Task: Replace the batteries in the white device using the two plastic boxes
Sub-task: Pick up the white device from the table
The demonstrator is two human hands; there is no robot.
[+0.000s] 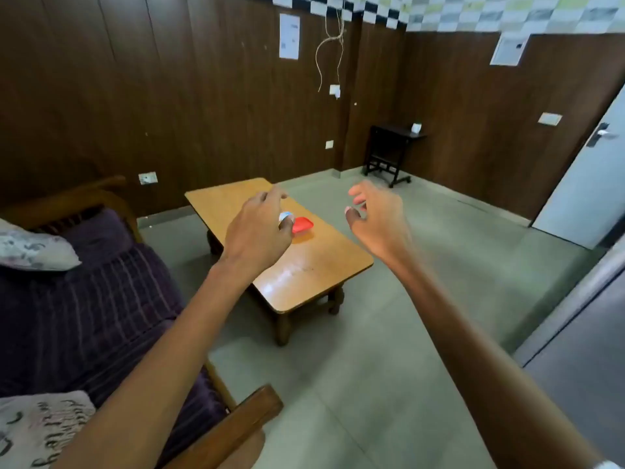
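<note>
A red plastic box (303, 225) lies on the low wooden table (314, 265). Beside it, a small white and pale blue thing (285, 217) peeks out from behind my left hand; what it is cannot be told. My left hand (258, 231) hovers in the air in front of the table, fingers loosely curled, holding nothing that I can see. My right hand (378, 220) floats to the right of the table above the floor, fingers spread and relaxed, empty. Both hands are blurred by motion.
A purple striped sofa (84, 299) with patterned cushions (30, 245) fills the left, its wooden armrest (236, 421) near my left forearm. Grey tiled floor (355, 384) spreads right of the table. A dark side table (389, 154) stands in the far corner, a door (581, 191) at right.
</note>
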